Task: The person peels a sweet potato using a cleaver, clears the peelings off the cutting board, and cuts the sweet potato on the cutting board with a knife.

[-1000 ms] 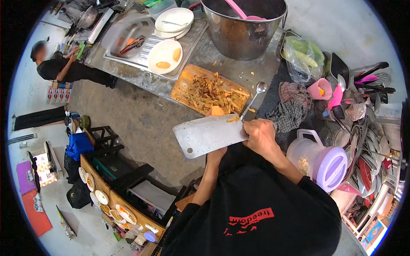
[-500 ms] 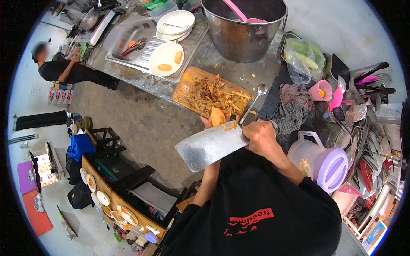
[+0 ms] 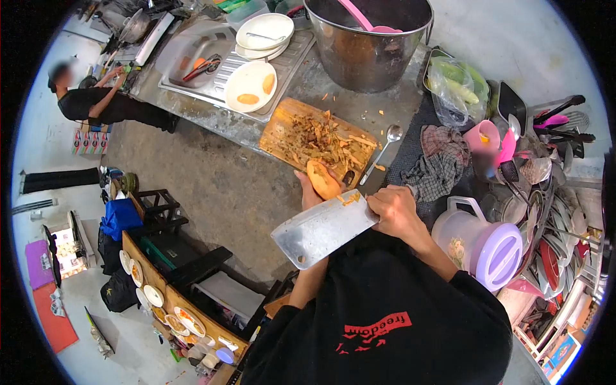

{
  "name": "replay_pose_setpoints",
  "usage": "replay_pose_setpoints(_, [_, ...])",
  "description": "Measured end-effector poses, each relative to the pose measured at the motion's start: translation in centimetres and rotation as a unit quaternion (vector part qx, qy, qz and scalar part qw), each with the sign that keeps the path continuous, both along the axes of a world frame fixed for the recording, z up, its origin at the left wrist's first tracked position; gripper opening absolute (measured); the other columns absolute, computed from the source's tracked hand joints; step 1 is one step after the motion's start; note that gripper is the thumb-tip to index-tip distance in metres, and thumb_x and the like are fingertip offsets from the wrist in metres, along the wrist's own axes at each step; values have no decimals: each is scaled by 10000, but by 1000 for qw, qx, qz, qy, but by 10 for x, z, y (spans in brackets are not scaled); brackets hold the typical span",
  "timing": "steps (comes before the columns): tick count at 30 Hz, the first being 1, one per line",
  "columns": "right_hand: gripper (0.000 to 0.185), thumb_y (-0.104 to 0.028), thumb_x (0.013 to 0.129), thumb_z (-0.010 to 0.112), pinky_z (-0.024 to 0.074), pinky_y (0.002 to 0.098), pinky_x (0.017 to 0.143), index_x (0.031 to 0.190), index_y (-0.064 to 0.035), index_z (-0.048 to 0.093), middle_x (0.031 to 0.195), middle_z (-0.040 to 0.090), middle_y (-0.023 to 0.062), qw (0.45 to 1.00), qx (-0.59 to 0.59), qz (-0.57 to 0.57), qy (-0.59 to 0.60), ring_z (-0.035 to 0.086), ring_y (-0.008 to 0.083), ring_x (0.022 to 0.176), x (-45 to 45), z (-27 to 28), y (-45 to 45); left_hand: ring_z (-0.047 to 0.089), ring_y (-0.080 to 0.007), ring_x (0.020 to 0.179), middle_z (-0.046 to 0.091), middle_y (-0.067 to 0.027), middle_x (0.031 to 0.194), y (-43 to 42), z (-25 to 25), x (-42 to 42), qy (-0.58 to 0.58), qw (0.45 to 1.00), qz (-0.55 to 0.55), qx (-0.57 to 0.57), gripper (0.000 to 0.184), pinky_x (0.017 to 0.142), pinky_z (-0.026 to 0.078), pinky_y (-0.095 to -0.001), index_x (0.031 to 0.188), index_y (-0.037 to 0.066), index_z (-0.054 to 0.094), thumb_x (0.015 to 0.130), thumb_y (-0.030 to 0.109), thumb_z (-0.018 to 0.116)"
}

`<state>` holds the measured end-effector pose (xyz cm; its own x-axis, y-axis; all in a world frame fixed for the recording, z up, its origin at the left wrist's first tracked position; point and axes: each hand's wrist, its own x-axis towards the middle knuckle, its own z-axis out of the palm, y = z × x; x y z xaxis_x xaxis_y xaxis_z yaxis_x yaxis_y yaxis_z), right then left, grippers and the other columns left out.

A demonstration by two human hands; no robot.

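Note:
My left hand (image 3: 308, 193) holds a peeled orange-fleshed fruit or vegetable (image 3: 323, 180), with the cleaver partly covering the wrist. Wrapped round the handle of a wide metal cleaver (image 3: 321, 232), my right hand (image 3: 393, 208) is closed. Orange scraps cling to the blade's upper edge near the handle. Beyond both hands, a wooden cutting board (image 3: 276, 131) bears a heap of peelings (image 3: 321, 138). A metal spoon (image 3: 383, 153) lies at the board's right side. Two orange pieces (image 3: 248, 99) rest on a white plate (image 3: 234, 83) by the sink.
A large metal pot (image 3: 366, 58) stands behind the board. Cloths (image 3: 439, 170), a pink cup (image 3: 481, 136) and a purple-lidded container (image 3: 497, 255) are at the right. A sink (image 3: 192, 61) is at the back left; a person (image 3: 90, 102) stands farther left.
The orange piece has come up from behind the cleaver into clearer view, tilting as my left hand turned. The cleaver has shifted slightly down and right, its blade more slanted.

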<state>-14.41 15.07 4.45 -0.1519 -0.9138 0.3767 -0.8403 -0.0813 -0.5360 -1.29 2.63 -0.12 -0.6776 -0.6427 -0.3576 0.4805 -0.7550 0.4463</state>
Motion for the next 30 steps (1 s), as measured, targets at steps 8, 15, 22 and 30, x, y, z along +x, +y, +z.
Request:
replay_pose_setpoints(8, [253, -106, 467, 691, 409, 353, 496, 588, -87, 469, 553, 492, 37, 1000, 2, 15, 13, 531, 232, 522, 1, 0, 3, 568, -174, 835, 552, -64, 997, 0, 17, -6, -173, 983, 58, -8, 550, 729, 493, -298, 1177, 59, 464, 960, 551, 345])
replay_pose_setpoints(15, [240, -97, 467, 691, 416, 357, 501, 603, -83, 493, 574, 520, 35, 999, 31, -7, 19, 549, 231, 543, 3, 0, 3, 592, -177, 977, 567, -92, 1124, 3, 32, -12, -116, 991, 65, 8, 536, 823, 492, -297, 1220, 34, 458, 965, 498, 381])
replay_pose_setpoints(22, [261, -105, 461, 700, 422, 360, 515, 596, -100, 477, 581, 522, 29, 999, 45, -12, 15, 565, 234, 578, 9, -2, 3, 577, -169, 973, 561, -94, 1109, 1, 13, -5, -162, 985, 62, 1, 534, 831, 472, -294, 1199, 34, 468, 957, 505, 393])
replay_pose_setpoints(30, [280, -105, 456, 724, 447, 381, 565, 623, -89, 501, 601, 548, 48, 996, 93, 0, -3, 578, 261, 598, 8, 1, 4, 573, -137, 817, 565, -53, 961, 1, -3, -3, -205, 974, 84, -46, 450, 705, 475, -274, 1108, 71, 497, 963, 484, 393])
